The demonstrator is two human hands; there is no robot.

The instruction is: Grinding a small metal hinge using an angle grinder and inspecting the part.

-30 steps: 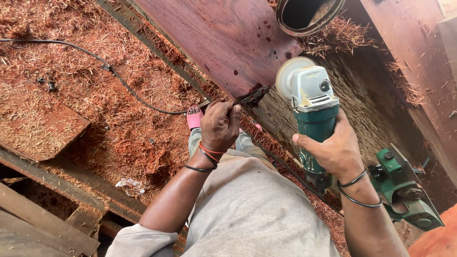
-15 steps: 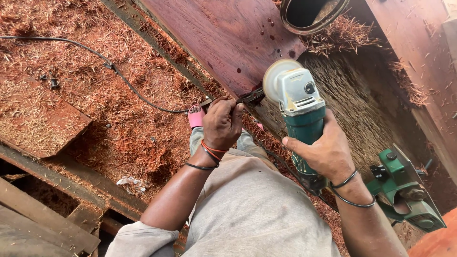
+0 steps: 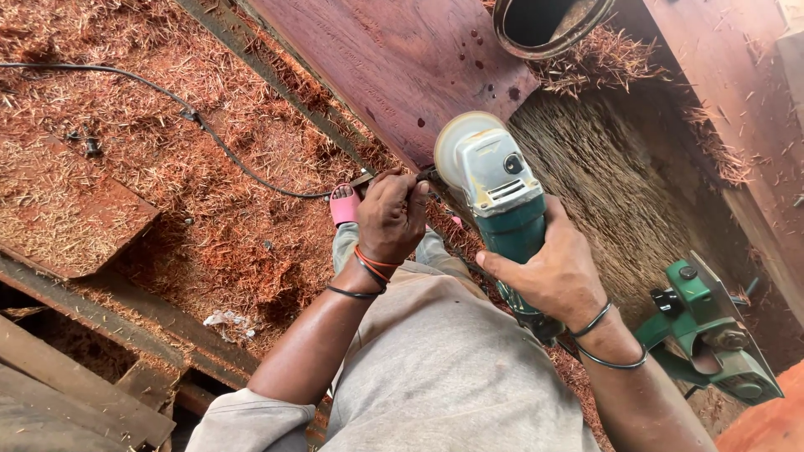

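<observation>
My right hand [image 3: 553,272] grips the green body of an angle grinder [image 3: 494,188] with a grey head and a pale sanding disc, held in the air near the corner of a reddish wooden plank [image 3: 394,63]. My left hand [image 3: 392,213] is closed around a thin dark tool or the cord end close to the disc, just below the plank's edge. A black cable [image 3: 209,138] runs from that hand across the shavings to the upper left. Bands sit on both wrists.
Red wood shavings [image 3: 167,184] cover the floor. A green electric planer [image 3: 712,331] lies at the right. A round dark container [image 3: 548,25] stands at the top. Metal rails and boards [image 3: 75,393] lie at the lower left. A pink sandal [image 3: 345,205] shows below my left hand.
My right hand has swung the grinder leftward, bringing its disc close to my left hand at the plank's edge. The left hand has barely shifted.
</observation>
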